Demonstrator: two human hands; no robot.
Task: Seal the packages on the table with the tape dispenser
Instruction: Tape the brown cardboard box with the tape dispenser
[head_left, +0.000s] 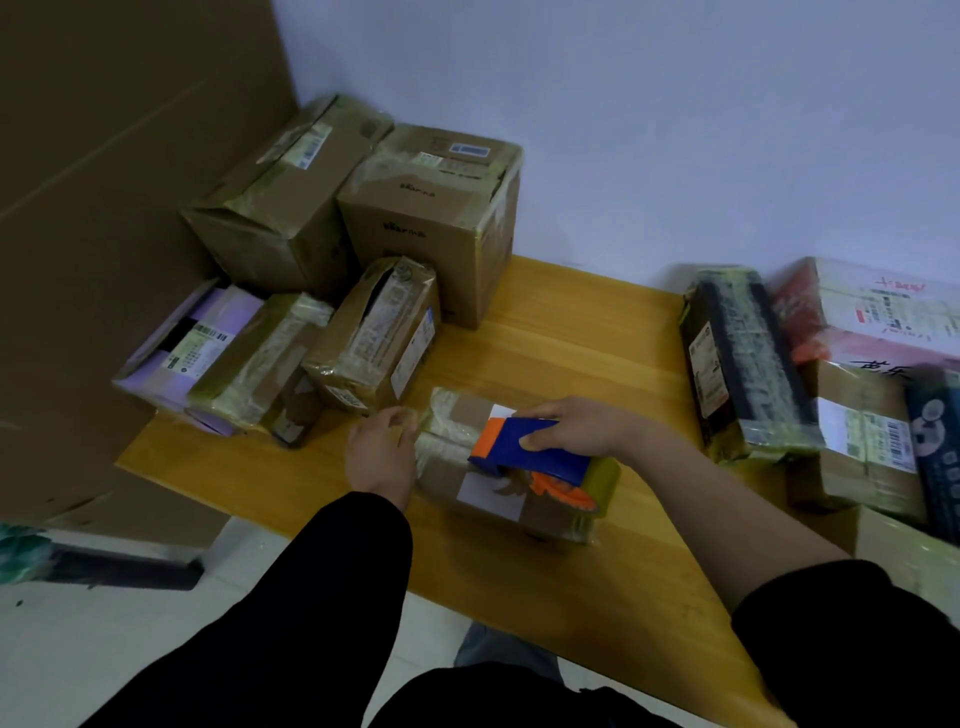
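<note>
While your right hand (576, 428) is gripping the tape dispenser (530, 452), your left hand (382, 452) is clasping the package (447, 467) end — likely light, stiff.

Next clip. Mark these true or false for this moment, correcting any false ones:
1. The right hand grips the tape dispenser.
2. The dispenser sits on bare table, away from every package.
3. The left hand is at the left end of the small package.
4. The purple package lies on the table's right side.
1. True. The right hand grips the blue and orange tape dispenser.
2. False. The dispenser rests on top of the small package in front of the person, not on the bare table.
3. True. The left hand is at that package's left end.
4. False. The purple package lies on the left, beside the cardboard boxes.
</note>
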